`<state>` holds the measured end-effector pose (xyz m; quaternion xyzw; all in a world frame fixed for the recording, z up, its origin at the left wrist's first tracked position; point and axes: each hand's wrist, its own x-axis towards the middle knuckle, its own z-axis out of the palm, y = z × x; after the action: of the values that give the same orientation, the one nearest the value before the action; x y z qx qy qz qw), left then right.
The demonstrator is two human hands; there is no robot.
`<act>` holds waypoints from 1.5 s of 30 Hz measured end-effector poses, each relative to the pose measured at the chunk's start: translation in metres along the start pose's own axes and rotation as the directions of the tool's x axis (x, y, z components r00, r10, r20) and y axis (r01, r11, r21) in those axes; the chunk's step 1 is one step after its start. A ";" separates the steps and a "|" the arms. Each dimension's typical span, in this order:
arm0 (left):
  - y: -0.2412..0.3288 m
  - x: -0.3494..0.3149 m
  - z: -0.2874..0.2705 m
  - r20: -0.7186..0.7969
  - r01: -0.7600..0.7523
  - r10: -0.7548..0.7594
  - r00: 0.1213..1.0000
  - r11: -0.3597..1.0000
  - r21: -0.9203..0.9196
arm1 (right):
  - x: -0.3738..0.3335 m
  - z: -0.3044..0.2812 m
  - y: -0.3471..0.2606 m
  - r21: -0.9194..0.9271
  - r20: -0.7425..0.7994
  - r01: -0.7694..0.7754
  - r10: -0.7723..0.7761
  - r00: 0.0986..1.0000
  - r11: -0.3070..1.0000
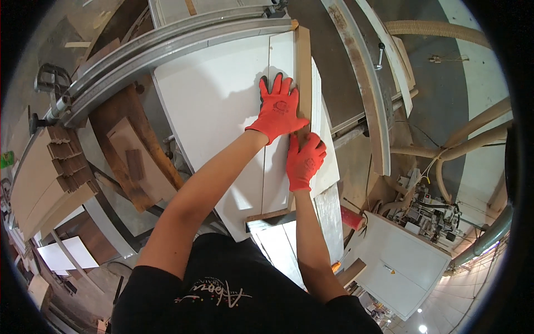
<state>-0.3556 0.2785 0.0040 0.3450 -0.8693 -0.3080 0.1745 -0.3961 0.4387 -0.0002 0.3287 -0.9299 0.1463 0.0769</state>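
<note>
Both my hands wear red work gloves and work over large white panels (206, 106) on the sliding saw table. My left hand (279, 108) lies with fingers spread on a narrow white strip (282, 53), its thumb reaching over a long brown wooden strip (303, 67). That brown strip runs along the white piece's right edge, its far end at the metal fence. Closer to me, my right hand (306, 161) has its fingers curled at the brown strip, seemingly gripping it; the glove hides the contact. Another white board (326, 161) lies under and beside this hand.
A metal fence (167, 50) crosses the far side, with a clamp-like stop (53, 83) at its left end. Stacked brown boards (44, 183) stand at left. Rightward are a curved metal rail (361, 78), hoses (478, 131) and a white machine cabinet (395, 261).
</note>
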 end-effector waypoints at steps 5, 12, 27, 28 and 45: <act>0.006 0.047 0.000 -0.224 0.142 -0.178 0.958 0.975 -0.171 | -0.005 -0.003 -0.010 0.052 0.033 0.010 -0.012 0.999 0.999; 0.017 0.036 0.028 -0.166 0.059 -0.070 0.984 0.996 -0.070 | -0.003 -0.009 -0.004 0.049 0.016 -0.033 0.032 0.999 0.998; 0.043 0.063 0.049 -0.362 0.106 -0.037 0.932 0.979 0.175 | 0.010 -0.022 -0.005 0.273 0.028 -0.154 0.152 0.988 0.950; 0.044 0.062 0.050 -0.361 0.096 -0.029 0.932 0.981 0.168 | 0.010 -0.027 -0.007 0.239 0.028 -0.168 0.166 0.986 0.956; 0.037 0.065 0.052 -0.317 0.208 -0.132 0.939 0.953 0.219 | 0.025 -0.003 -0.007 0.044 -0.066 -0.009 0.012 0.998 0.999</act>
<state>-0.4464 0.2751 -0.0048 0.4812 -0.8311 -0.1547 0.2317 -0.4112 0.4195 0.0097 0.3203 -0.9252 0.1776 0.0996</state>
